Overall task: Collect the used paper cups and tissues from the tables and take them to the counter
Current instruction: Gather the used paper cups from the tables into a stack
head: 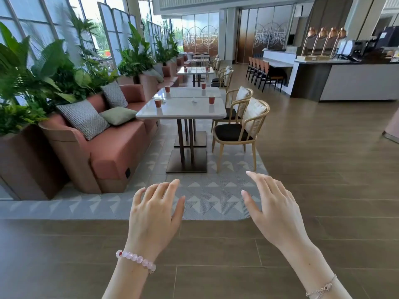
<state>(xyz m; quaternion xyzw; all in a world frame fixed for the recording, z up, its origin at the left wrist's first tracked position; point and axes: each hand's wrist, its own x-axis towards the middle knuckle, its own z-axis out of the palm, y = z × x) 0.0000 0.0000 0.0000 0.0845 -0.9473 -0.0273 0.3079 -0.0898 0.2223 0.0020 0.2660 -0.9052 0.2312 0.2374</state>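
Observation:
Two white tables (181, 114) stand pushed together ahead of me. Several red-brown paper cups stand on them: one at the near left (157, 103), one at the near right (211, 99), one at the far left (167, 89) and one at the far right (203, 85). A small crumpled white tissue (194, 101) lies between the near cups. More cups stand on a farther table (195, 70). My left hand (154, 210) and my right hand (273, 209) are held out low in front of me, fingers relaxed, holding nothing, well short of the tables.
A red sofa (116, 145) with cushions and planters lines the left of the tables. Wooden chairs (239, 128) with white cushions stand on their right. A patterned rug lies under the tables. The counter (345, 78) with machines stands at the far right across open wooden floor.

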